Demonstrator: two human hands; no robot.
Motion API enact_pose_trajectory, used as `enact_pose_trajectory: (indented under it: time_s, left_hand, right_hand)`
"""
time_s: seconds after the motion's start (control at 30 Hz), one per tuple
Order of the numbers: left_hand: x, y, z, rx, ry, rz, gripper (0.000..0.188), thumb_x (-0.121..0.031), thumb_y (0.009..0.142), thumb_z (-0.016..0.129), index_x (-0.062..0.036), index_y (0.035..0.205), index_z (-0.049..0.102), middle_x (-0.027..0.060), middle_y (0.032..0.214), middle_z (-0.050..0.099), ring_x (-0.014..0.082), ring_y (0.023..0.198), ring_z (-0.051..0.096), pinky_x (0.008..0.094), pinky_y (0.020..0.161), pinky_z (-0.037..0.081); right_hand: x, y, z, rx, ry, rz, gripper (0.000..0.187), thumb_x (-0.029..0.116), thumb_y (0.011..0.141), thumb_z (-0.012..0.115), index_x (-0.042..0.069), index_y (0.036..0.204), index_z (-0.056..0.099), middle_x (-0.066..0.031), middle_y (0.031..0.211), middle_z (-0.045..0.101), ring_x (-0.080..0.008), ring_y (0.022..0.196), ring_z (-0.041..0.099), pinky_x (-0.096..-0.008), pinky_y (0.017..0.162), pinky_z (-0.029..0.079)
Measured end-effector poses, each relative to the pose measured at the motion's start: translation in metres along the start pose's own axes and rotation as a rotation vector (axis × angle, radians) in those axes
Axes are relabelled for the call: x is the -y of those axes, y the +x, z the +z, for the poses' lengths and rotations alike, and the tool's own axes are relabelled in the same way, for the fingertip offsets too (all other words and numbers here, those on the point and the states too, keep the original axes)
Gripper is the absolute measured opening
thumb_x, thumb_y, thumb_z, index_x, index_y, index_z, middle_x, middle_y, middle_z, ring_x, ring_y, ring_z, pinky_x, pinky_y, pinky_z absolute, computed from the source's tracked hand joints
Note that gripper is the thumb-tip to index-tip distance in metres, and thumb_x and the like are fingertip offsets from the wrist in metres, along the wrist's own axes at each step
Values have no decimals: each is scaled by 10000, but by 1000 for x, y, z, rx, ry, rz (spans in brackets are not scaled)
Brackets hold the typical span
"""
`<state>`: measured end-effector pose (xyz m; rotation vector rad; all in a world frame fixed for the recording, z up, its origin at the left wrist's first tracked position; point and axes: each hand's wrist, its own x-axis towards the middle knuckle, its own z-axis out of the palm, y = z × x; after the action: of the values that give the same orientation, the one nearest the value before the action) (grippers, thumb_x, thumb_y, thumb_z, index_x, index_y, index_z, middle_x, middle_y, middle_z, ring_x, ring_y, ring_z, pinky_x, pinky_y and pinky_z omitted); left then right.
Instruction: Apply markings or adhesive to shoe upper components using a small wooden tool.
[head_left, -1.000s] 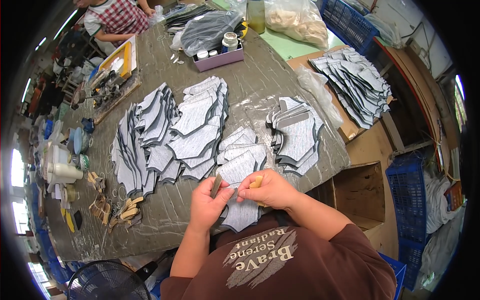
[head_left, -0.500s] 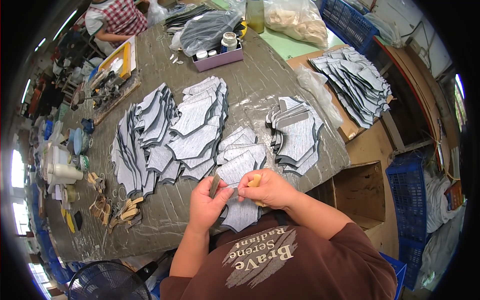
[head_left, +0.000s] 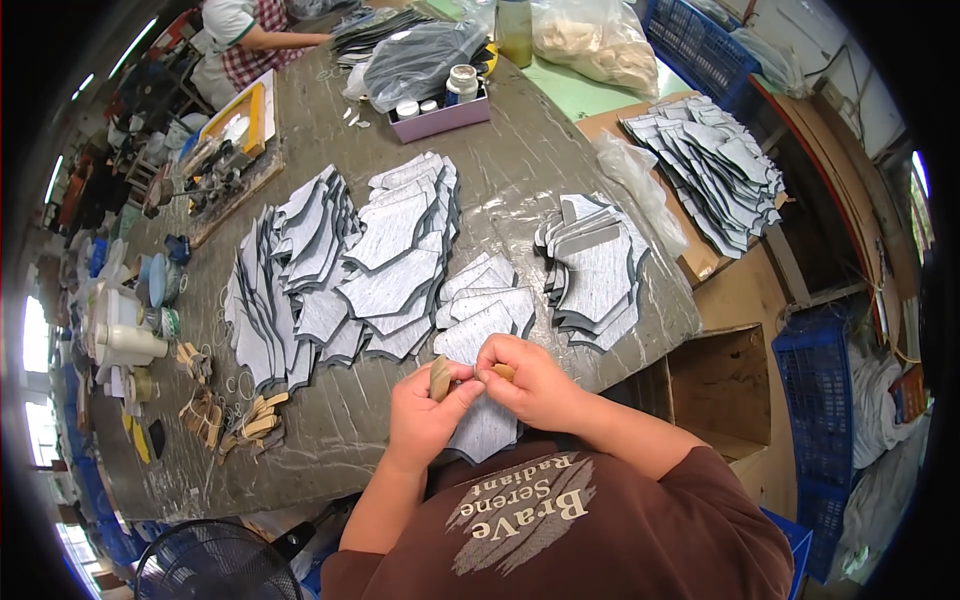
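Note:
My left hand (head_left: 428, 420) is closed on a small tan strip (head_left: 440, 379) that stands up between thumb and fingers. Pinched in my right hand (head_left: 530, 385) is a second tan piece (head_left: 503, 371), mostly covered by the fingers. Both hands' fingertips meet, and what lies between them is too small to make out. Below them, close to my body, is a grey cut sheet piece (head_left: 484, 430). Just beyond my hands a short fan of similar light grey pieces (head_left: 485, 325) lies overlapped on the table (head_left: 350, 440).
Larger overlapping stacks of grey pieces (head_left: 390, 260) lie to the left, another stack (head_left: 600, 280) to the right. Banded bundles of tan strips (head_left: 258, 425) rest at the left. Farther back are a purple box (head_left: 440, 120) with jars and a co-worker (head_left: 250, 40). A fan (head_left: 215, 565) stands lower left.
My hands have drawn closer together, fingertips meeting. The strip in my left hand has turned to show its tan face. My right fingers cover more of their piece. The co-worker has shifted right, arm extended.

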<state>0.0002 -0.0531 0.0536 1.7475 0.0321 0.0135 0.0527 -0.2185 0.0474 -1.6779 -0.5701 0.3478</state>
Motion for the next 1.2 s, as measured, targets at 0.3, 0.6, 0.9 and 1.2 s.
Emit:
enact_pose_trajectory:
  time_s: [0.3,0.6,0.9,1.2]
  left_hand:
    - [4,-2,3,-102,-173,-199,49,23,818,597,29,824,646,45,811,630,70,643,527,213,559,413]
    - [-8,1,3,-36,389,328,102,49,725,620,19,822,609,158,790,617,274,689,616,315,627,489]
    - [1,-4,14,-116,115,275,84,59,742,603,21,815,621,96,769,615,151,591,550,256,534,437]
    - [-3,0,9,-190,160,167,63,51,782,605,27,814,654,90,811,646,131,647,576,251,578,451]
  right_hand:
    - [0,-1,1,-16,80,90,107,88,808,579,-16,821,563,-152,763,601,-261,698,594,-345,642,467]
    - [4,-2,-4,3,-61,138,141,122,815,630,-18,821,647,-184,764,635,-276,699,627,-343,639,485]
    - [-9,-1,3,-80,82,114,59,51,771,632,-5,778,614,-51,712,613,-106,650,546,-259,591,438]
    - [1,-2,-1,-121,-25,-17,61,60,803,645,3,823,650,-107,752,642,-164,655,595,-281,593,457]
